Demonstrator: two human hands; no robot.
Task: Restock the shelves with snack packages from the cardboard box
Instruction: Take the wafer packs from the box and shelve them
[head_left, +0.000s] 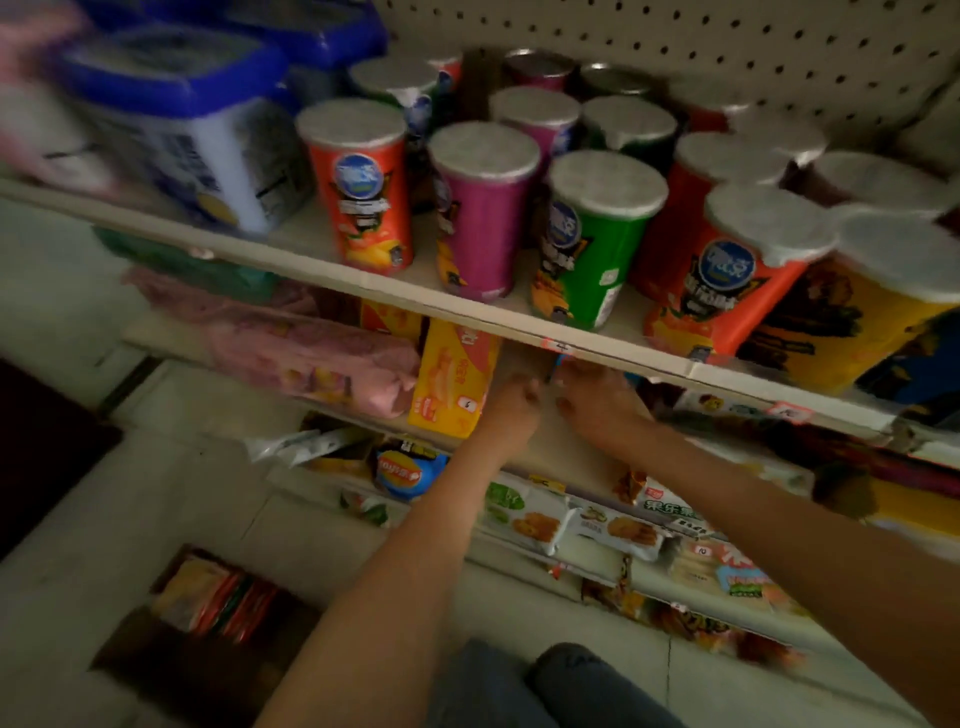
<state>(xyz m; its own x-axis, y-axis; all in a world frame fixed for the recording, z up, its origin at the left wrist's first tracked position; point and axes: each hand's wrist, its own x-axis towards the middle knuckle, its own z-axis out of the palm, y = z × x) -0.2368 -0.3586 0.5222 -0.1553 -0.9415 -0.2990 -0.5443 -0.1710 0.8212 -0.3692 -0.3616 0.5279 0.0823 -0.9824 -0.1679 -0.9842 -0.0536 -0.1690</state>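
1. The left hand (511, 396) and the right hand (595, 401) reach side by side under the front edge of the top shelf (311, 271). They are nearly touching, above the second shelf (561, 446).
2. Both hands have their fingers curled inward. Between the fingertips a small blue-and-red package (557, 365) shows, partly hidden by the shelf edge.
3. Blur and that edge make it impossible to tell whether either hand actually grasps the package or only touches it.
4. Just to the left of the left hand a yellow box (451, 382) stands on the second shelf. Soft pink packs (322, 358) lie beyond it.
5. On the top shelf stand rows of foil-topped canisters. In the front row are an orange one (359, 192), a magenta one (483, 213) and a green one (592, 244). Further right are another orange canister (727, 275) and a yellow one (862, 317).
6. Blue-lidded tubs (171, 130) sit at the left end of that shelf. Behind the shelf is a pegboard (727, 41).
7. Below the arms, lower shelves carry biscuit packs (571, 526) and a blue crisp bag (410, 473).
8. The cardboard box (156, 670) sits on the floor (78, 519) at lower left, open, with snack packages (218, 597) standing in its far end.
9. The person's knees in jeans (550, 686) show at the bottom edge.
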